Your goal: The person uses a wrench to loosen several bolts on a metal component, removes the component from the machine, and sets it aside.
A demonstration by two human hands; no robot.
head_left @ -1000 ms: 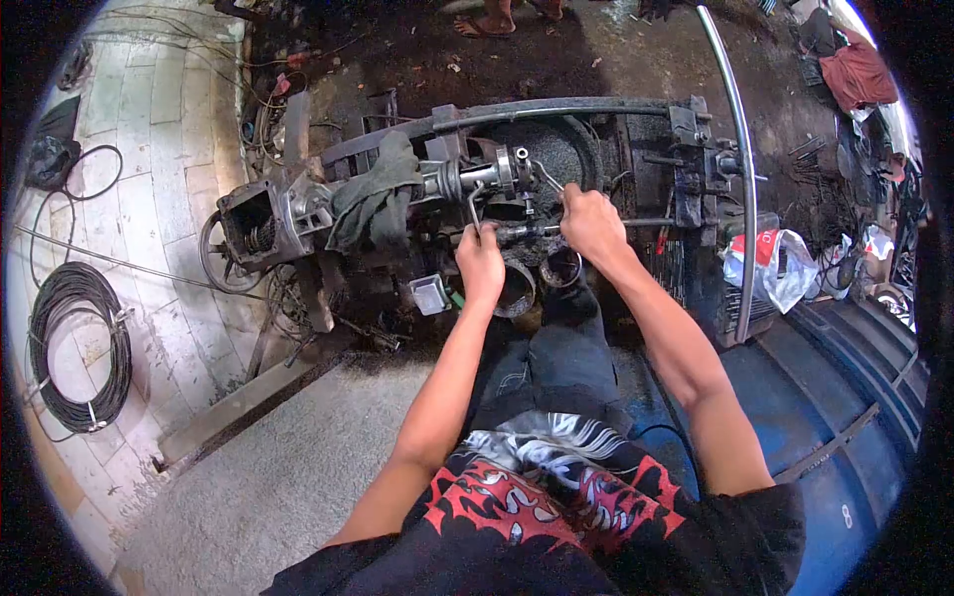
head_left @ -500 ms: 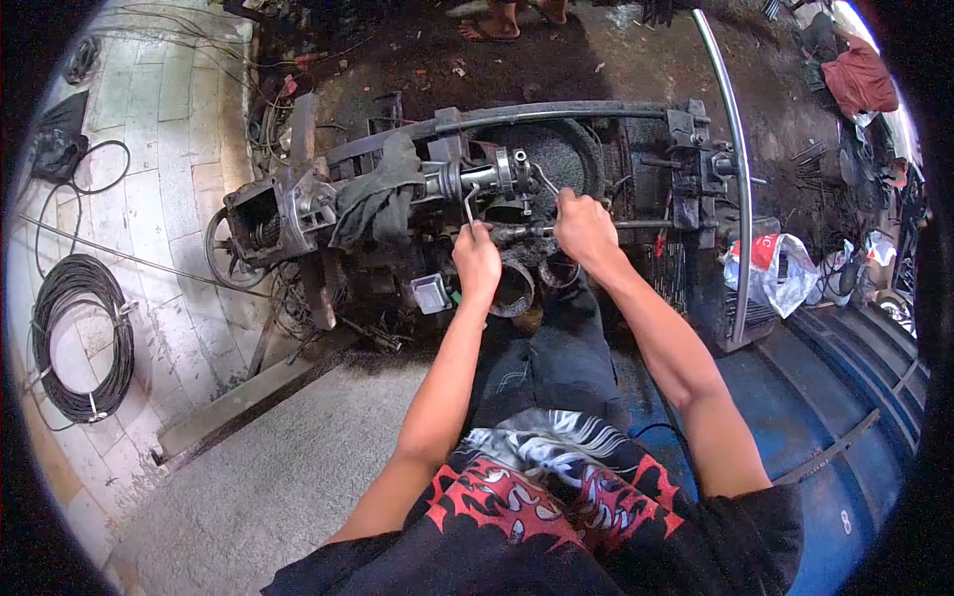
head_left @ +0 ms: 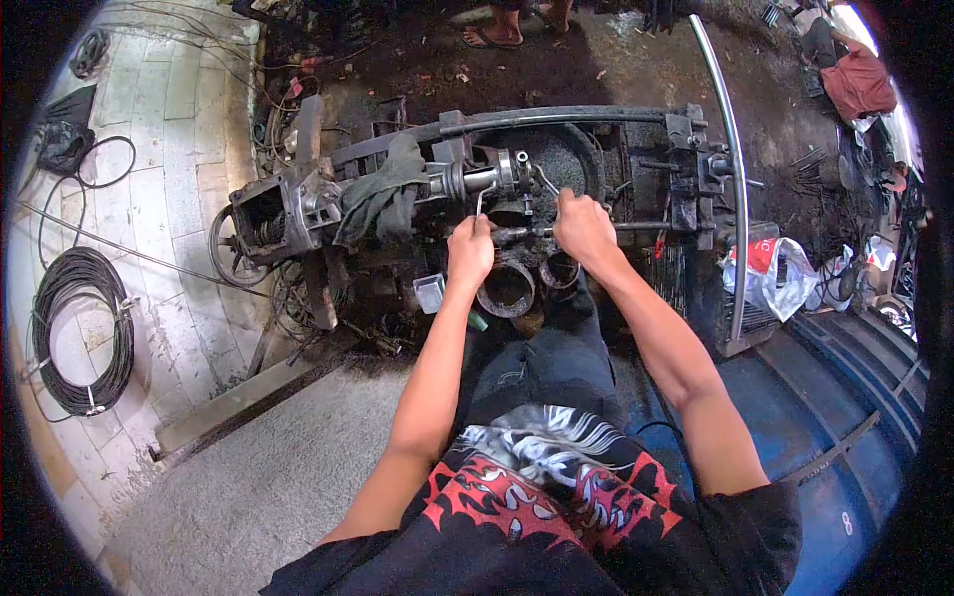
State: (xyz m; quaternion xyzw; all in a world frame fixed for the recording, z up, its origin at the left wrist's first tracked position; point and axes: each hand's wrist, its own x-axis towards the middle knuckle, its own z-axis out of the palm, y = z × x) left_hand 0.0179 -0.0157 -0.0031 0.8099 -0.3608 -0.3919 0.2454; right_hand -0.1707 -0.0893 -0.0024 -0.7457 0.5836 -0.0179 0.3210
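An old, greasy lathe-like machine (head_left: 586, 111) stretches across in front of me. My left hand (head_left: 471, 254) is closed around the lower end of a thin bent metal rod (head_left: 480, 203), whose upper end stands at the shiny round shaft (head_left: 483, 180). To its right, my right hand (head_left: 584, 226) grips a bent metal handle (head_left: 545, 181) that slants up toward the collar beside the shaft. A dark grey cloth (head_left: 386, 194) drapes over the machine left of the shaft. Below the hands sit a round metal ring (head_left: 507, 290) and a small clear box (head_left: 429, 294).
A long steel pipe (head_left: 723, 109) leans along the machine's right end. Coiled black cable (head_left: 84, 333) lies on the tiled floor at left. A plastic bag (head_left: 780, 273) rests at right by blue ribbed metal (head_left: 795, 397). A person's feet (head_left: 502, 30) and a crouching person (head_left: 857, 84) are beyond.
My left hand has shifted slightly up and right, and the rod in it now stands straighter. My right hand stays nearly in place on its handle.
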